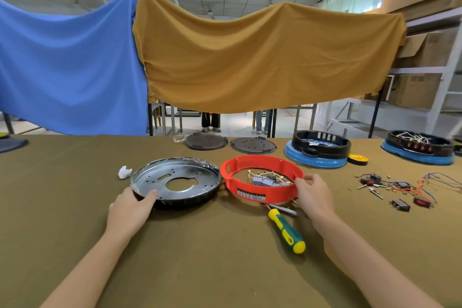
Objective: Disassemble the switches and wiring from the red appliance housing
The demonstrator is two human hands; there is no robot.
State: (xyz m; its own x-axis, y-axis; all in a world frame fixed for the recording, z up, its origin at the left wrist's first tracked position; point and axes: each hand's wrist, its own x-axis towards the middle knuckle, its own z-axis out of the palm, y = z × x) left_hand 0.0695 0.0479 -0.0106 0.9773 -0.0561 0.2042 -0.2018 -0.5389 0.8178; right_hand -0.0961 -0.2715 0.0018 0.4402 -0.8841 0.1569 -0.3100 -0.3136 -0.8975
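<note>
The red appliance housing (252, 161), a round plastic ring with a white label on its near wall, lies on the table in the middle. Grey switches and thin wiring (266, 179) sit inside it. My right hand (313, 194) grips the ring's right rim. A round metal pan (175, 180) with a central hole lies just left of the housing. My left hand (131, 205) holds its near left edge, thumb over the rim.
A green and yellow screwdriver (287, 230) lies in front of the housing. Loose switches and wires (400, 189) are scattered at the right. Two dark discs (205, 141), two blue-and-black housings (317, 150) and a yellow tape roll (358, 159) stand along the far edge. A white wad (124, 172) lies left of the pan.
</note>
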